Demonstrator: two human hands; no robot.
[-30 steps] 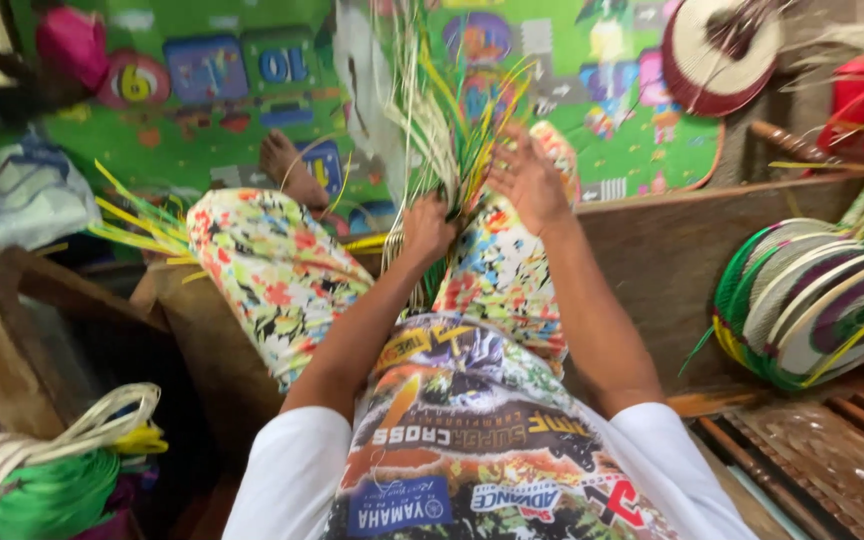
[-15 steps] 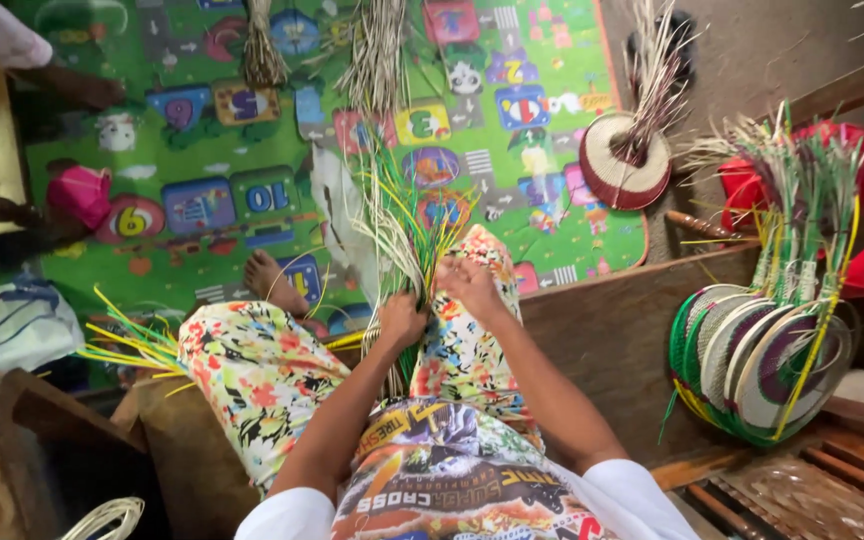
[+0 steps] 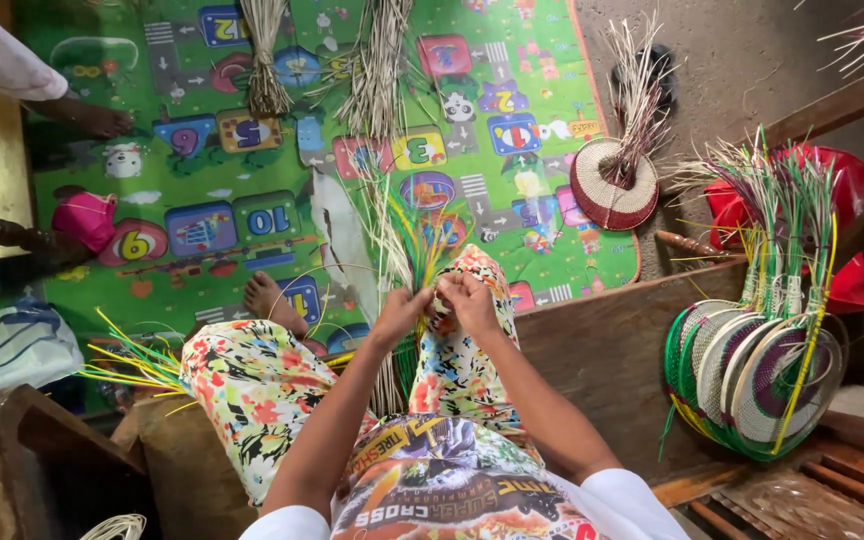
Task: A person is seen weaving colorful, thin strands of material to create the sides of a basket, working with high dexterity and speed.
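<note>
Fingers of left hand (image 3: pixel 399 312) and right hand (image 3: pixel 472 298) pinch 1 strand bundle (image 3: pixel 407 245) over the knee.

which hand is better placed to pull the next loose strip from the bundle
Probably the left. The left hand sits right against the upright strips fanning above the knee, while the right hand lies further over, pinching the woven part against the leg. Both hands look closed on the work, so it is a close call.
</note>
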